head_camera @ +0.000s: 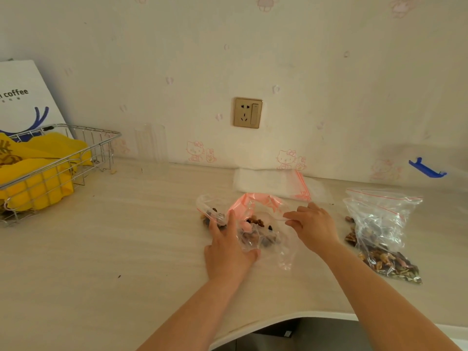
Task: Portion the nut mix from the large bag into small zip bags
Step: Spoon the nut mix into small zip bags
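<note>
Item 1: my left hand [228, 252] grips small zip bag [255, 229] on tabletop [126, 236]; right hand [312, 225] fingers pinch its rim; large bag [379, 229] right.

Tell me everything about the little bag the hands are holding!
The small zip bag is clear, crinkly plastic with a pinkish-red strip at its mouth. It lies on the pale table, crumpled, its mouth gaping toward the wall. Brown nuts and dark bits sit inside. The left hand holds its near left side; the right hand pinches its right edge. Another small bag with nuts lies against its left side.
</note>
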